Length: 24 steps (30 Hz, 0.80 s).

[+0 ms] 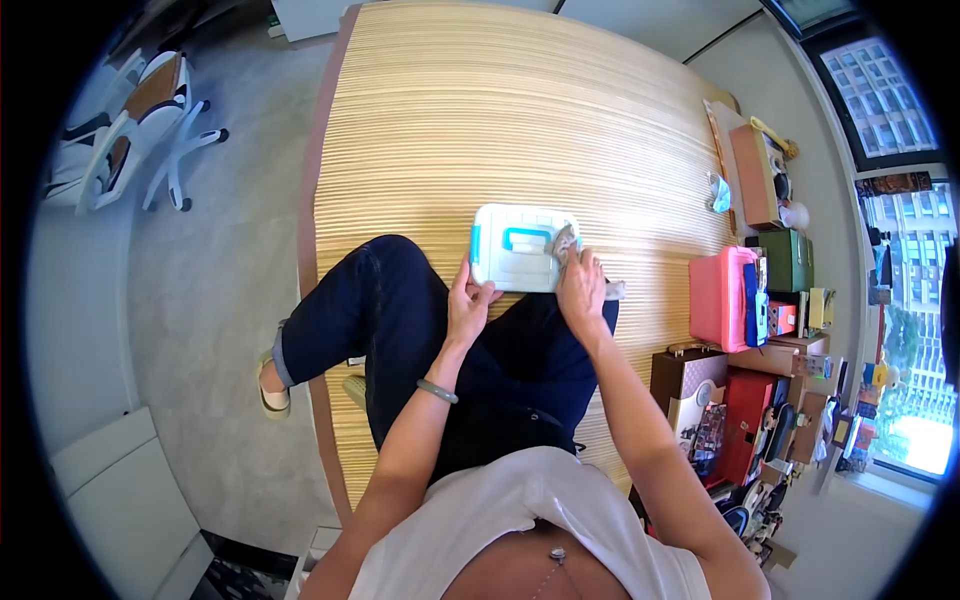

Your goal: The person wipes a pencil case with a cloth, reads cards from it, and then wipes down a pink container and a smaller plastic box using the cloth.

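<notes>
A white plastic storage box (500, 262) with a blue carrying handle and a blue side latch rests over my lap and the bamboo mat. My left hand (468, 305) grips its near left corner, thumb on top. My right hand (580, 288) is at the box's right side, its fingers closed on a crumpled greyish cloth (563, 243) that touches the lid's right edge. Right of that hand lies a small pale item (615, 290), too small to name. What is inside the box cannot be seen.
The bamboo mat (500, 110) spreads under and ahead of me. Along its right side stand a pink box (718, 300), a green box (788, 262), a red box (745, 420) and a blue face mask (719, 193). White office chairs (150, 120) stand on the floor at left.
</notes>
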Available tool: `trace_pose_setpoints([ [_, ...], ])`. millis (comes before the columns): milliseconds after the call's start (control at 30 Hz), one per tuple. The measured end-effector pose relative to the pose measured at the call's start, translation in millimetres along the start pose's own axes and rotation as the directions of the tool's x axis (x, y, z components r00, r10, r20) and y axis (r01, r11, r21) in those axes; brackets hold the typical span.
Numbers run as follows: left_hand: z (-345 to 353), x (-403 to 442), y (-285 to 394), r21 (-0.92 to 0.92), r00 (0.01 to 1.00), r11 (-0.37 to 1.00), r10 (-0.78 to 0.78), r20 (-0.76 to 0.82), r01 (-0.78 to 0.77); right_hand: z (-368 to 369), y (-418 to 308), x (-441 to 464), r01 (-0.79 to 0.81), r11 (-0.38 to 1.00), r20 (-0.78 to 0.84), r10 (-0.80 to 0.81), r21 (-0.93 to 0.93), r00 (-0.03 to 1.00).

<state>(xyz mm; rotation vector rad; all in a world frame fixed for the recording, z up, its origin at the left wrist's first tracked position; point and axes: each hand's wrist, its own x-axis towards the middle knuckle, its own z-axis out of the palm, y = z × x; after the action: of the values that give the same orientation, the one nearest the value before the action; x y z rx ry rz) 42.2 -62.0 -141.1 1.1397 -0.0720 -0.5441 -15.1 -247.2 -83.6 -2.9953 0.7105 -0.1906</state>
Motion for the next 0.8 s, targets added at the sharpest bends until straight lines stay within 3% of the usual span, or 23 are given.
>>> trace_pose_setpoints([
  [100, 1, -1, 2, 0.023, 1.000, 1.000, -0.013, -0.014, 0.013, -7, -27, -37, 0.015, 0.999, 0.005, -0.015, 0.033, 1.000],
  [200, -3, -3, -2, -0.001, 0.999, 0.999, -0.041, -0.009, 0.041, -9, -49, -49, 0.165, 0.926, -0.051, -0.157, 0.340, 0.986],
  [267, -14, -1, -14, 0.271, 1.000, 0.963, 0.014, 0.009, -0.016, -2, -68, -44, 0.228, 0.855, -0.047, -0.234, 0.467, 0.971],
  [300, -19, 1, -22, 0.275, 1.000, 0.961, 0.015, 0.013, -0.018, 1, -77, -40, 0.244, 0.839, -0.029, -0.263, 0.486, 0.964],
  [400, -19, 3, -22, 0.298, 1.000, 0.954, 0.016, 0.011, -0.019, 3, -82, -25, 0.211, 0.837, -0.042, -0.220, 0.505, 0.975],
  [467, -6, 2, -16, 0.028, 1.000, 1.000, 0.012, -0.019, -0.012, 2, -69, -14, 0.052, 0.790, -0.025, -0.046, 0.611, 0.999],
  [500, -4, 4, -15, 0.027, 1.000, 1.000, 0.017, -0.022, -0.016, -5, -62, -8, -0.061, 0.810, -0.024, 0.092, 0.584, 0.995],
  [567, -6, 0, -16, 0.078, 0.999, 0.996, 0.033, -0.021, -0.031, -2, -47, 5, -0.131, 0.926, -0.118, 0.183, 0.353, 0.976],
  [600, -6, 0, -16, 0.156, 0.998, 0.986, 0.065, -0.013, -0.062, 5, -49, 2, -0.138, 0.924, -0.109, 0.188, 0.356, 0.976],
  [667, -8, 2, -14, 0.180, 0.998, 0.981, 0.068, 0.000, -0.067, 24, -53, 4, 0.015, 0.924, -0.186, 0.061, 0.382, 0.981],
  [700, -7, 3, -13, 0.197, 0.997, 0.978, 0.072, 0.006, -0.072, 32, -59, 6, 0.088, 0.839, -0.183, 0.014, 0.536, 0.983],
  [767, -7, 4, -11, 0.192, 0.998, 0.979, 0.068, 0.006, -0.068, 39, -76, -3, 0.219, 0.741, -0.160, -0.151, 0.634, 0.975],
  [800, -8, 3, -10, 0.191, 0.998, 0.980, 0.063, 0.004, -0.062, 35, -76, -4, 0.219, 0.741, -0.158, -0.152, 0.635, 0.976],
])
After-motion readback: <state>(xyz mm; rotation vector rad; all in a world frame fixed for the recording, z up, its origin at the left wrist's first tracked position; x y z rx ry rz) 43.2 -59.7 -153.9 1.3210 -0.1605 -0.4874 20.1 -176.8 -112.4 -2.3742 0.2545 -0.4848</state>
